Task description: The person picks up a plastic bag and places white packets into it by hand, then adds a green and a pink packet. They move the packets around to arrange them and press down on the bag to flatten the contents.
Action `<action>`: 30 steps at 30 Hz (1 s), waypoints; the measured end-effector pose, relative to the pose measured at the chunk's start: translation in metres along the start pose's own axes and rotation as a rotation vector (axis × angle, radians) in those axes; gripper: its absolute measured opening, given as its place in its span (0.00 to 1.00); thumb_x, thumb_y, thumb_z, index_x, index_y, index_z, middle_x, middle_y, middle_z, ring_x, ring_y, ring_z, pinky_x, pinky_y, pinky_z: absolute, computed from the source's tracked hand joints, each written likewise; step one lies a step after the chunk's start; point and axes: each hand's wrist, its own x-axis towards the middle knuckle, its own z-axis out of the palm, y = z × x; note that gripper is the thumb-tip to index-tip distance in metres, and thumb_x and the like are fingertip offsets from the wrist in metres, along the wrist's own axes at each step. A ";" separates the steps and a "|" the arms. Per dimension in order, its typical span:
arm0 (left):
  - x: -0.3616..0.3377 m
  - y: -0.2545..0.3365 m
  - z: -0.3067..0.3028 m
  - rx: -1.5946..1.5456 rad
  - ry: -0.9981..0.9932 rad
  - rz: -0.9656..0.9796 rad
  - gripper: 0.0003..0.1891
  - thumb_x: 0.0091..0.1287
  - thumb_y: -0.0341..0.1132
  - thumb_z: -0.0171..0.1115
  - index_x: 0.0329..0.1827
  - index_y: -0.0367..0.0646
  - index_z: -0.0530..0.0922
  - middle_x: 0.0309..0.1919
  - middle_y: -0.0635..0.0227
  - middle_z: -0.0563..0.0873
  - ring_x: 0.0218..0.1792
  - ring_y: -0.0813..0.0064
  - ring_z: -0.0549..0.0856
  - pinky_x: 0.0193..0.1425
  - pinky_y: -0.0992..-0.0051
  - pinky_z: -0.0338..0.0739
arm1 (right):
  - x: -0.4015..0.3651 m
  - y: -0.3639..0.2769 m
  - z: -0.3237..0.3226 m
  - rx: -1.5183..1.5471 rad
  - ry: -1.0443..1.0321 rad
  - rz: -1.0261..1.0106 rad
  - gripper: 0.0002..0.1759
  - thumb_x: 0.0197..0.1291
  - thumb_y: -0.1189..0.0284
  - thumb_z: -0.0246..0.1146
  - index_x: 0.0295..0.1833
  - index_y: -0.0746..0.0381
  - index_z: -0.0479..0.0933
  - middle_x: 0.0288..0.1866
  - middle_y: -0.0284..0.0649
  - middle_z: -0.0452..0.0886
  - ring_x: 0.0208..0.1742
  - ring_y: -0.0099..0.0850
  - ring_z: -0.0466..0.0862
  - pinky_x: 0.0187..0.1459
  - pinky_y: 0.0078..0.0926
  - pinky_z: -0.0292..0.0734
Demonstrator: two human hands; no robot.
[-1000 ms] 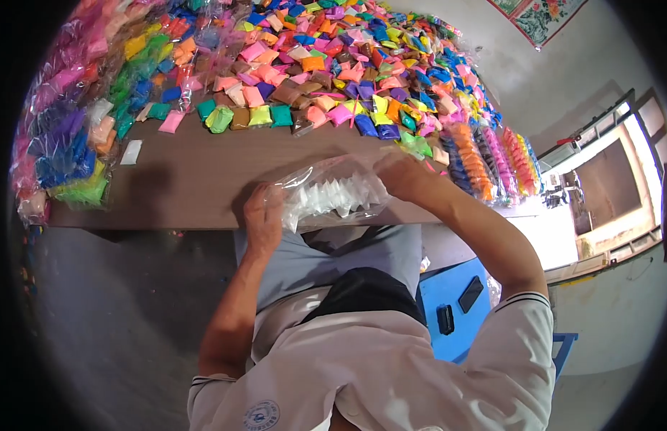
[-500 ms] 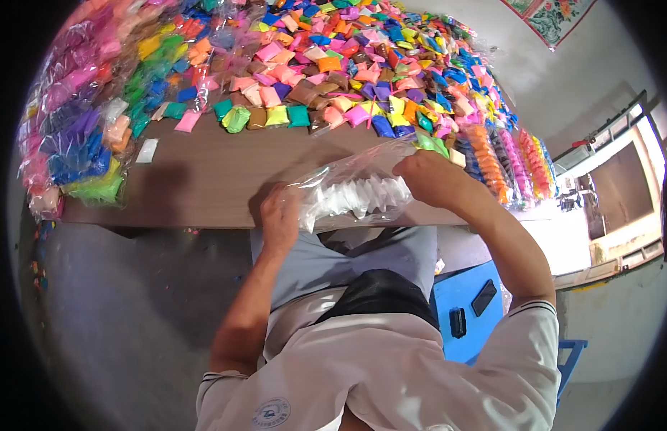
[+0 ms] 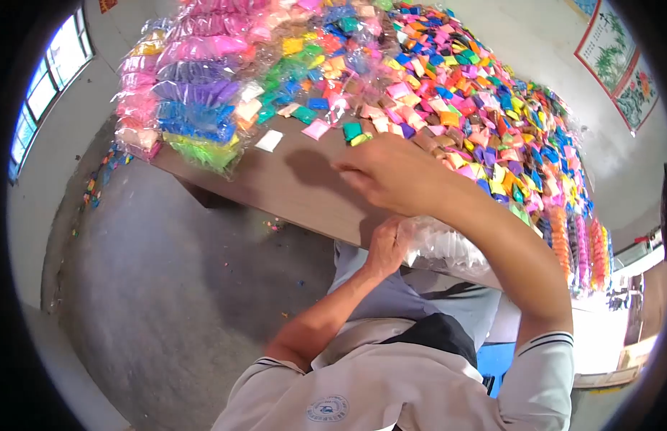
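Note:
My left hand (image 3: 389,248) is closed on the gathered edge of a clear plastic bag (image 3: 448,248) at the table's front edge. White packets fill the bag in a row, partly hidden behind my right forearm. Above the tabletop, my right hand (image 3: 391,172) is off the bag, its fingers curled inward and pointing left. No object shows in those fingers, though their undersides are hidden. A single white packet (image 3: 269,140) lies on the brown table (image 3: 276,187), left of my right hand and apart from it.
A large heap of small coloured packets (image 3: 448,93) covers the back of the table. Filled clear bags (image 3: 201,108) are stacked at the left, and more filled bags (image 3: 581,244) stand at the right. Coloured scraps (image 3: 104,176) lie on the floor.
My right hand has let go of the bag and moved left over the table. My left hand still grips the bag. The view has turned to the left.

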 end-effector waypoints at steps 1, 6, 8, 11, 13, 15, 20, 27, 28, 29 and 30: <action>0.000 0.004 -0.001 -0.035 -0.016 -0.054 0.19 0.75 0.45 0.51 0.46 0.35 0.80 0.39 0.52 0.84 0.41 0.54 0.83 0.48 0.63 0.77 | 0.019 0.012 0.020 -0.039 -0.006 0.008 0.09 0.58 0.73 0.59 0.38 0.67 0.81 0.38 0.51 0.84 0.40 0.49 0.84 0.43 0.45 0.78; -0.008 -0.023 0.010 -0.343 -0.029 -0.002 0.17 0.74 0.40 0.55 0.55 0.36 0.77 0.47 0.57 0.84 0.48 0.61 0.83 0.54 0.64 0.77 | 0.118 0.064 0.117 -0.136 -0.422 0.308 0.22 0.56 0.72 0.60 0.57 0.66 0.75 0.56 0.54 0.79 0.56 0.49 0.80 0.57 0.44 0.75; -0.012 -0.022 0.007 -0.326 -0.080 0.067 0.15 0.73 0.38 0.56 0.56 0.37 0.77 0.48 0.59 0.83 0.50 0.65 0.81 0.55 0.65 0.76 | 0.138 0.077 0.155 -0.093 -0.370 0.364 0.24 0.55 0.74 0.60 0.59 0.66 0.74 0.57 0.55 0.79 0.58 0.48 0.81 0.57 0.43 0.76; -0.032 -0.064 0.020 -0.777 -0.182 -0.203 0.15 0.71 0.37 0.60 0.56 0.39 0.76 0.48 0.66 0.81 0.50 0.72 0.78 0.56 0.68 0.75 | 0.154 0.072 0.189 -0.044 -0.242 0.381 0.28 0.55 0.75 0.60 0.64 0.65 0.68 0.63 0.54 0.73 0.62 0.47 0.78 0.60 0.42 0.74; -0.027 -0.057 0.005 -0.684 -0.237 -0.241 0.14 0.72 0.38 0.59 0.53 0.39 0.76 0.47 0.67 0.80 0.48 0.72 0.78 0.55 0.68 0.74 | 0.163 0.058 0.186 -0.019 -0.267 0.350 0.40 0.56 0.72 0.61 0.74 0.62 0.55 0.76 0.54 0.59 0.70 0.48 0.70 0.67 0.42 0.68; -0.009 -0.020 -0.014 -0.190 -0.252 -0.122 0.13 0.74 0.41 0.55 0.49 0.39 0.75 0.44 0.64 0.80 0.45 0.69 0.78 0.52 0.67 0.73 | 0.172 0.054 0.196 0.004 -0.252 0.388 0.42 0.56 0.71 0.62 0.76 0.60 0.52 0.80 0.52 0.51 0.74 0.48 0.65 0.70 0.43 0.65; -0.016 -0.012 0.009 -0.175 -0.093 -0.272 0.15 0.76 0.43 0.49 0.42 0.39 0.74 0.38 0.59 0.78 0.42 0.66 0.77 0.49 0.65 0.72 | 0.181 0.064 0.217 0.002 -0.166 0.423 0.44 0.57 0.69 0.62 0.78 0.54 0.50 0.82 0.49 0.46 0.76 0.50 0.61 0.71 0.44 0.63; -0.008 -0.010 0.001 -0.037 -0.028 -0.095 0.11 0.74 0.38 0.51 0.35 0.41 0.72 0.32 0.65 0.75 0.36 0.70 0.75 0.43 0.69 0.71 | 0.190 0.072 0.222 0.011 -0.111 0.431 0.43 0.52 0.61 0.65 0.74 0.54 0.59 0.76 0.50 0.59 0.73 0.49 0.66 0.68 0.45 0.67; -0.009 -0.012 0.003 -0.034 -0.026 -0.078 0.11 0.73 0.37 0.51 0.34 0.40 0.73 0.32 0.64 0.75 0.36 0.70 0.75 0.43 0.69 0.71 | 0.187 0.073 0.220 0.040 -0.101 0.424 0.43 0.50 0.60 0.66 0.73 0.55 0.61 0.74 0.50 0.62 0.72 0.49 0.67 0.67 0.45 0.69; -0.010 -0.015 0.002 -0.029 -0.024 -0.061 0.11 0.73 0.37 0.51 0.34 0.40 0.73 0.32 0.64 0.75 0.36 0.69 0.75 0.42 0.69 0.71 | 0.183 0.071 0.219 0.031 -0.097 0.403 0.40 0.48 0.60 0.67 0.70 0.56 0.65 0.69 0.50 0.68 0.69 0.48 0.70 0.65 0.46 0.70; -0.012 -0.018 0.001 -0.026 -0.023 -0.043 0.11 0.73 0.36 0.51 0.33 0.40 0.73 0.31 0.64 0.75 0.35 0.69 0.76 0.42 0.69 0.72 | 0.181 0.067 0.222 0.019 -0.095 0.391 0.38 0.47 0.60 0.68 0.67 0.57 0.70 0.65 0.50 0.73 0.66 0.48 0.73 0.63 0.46 0.72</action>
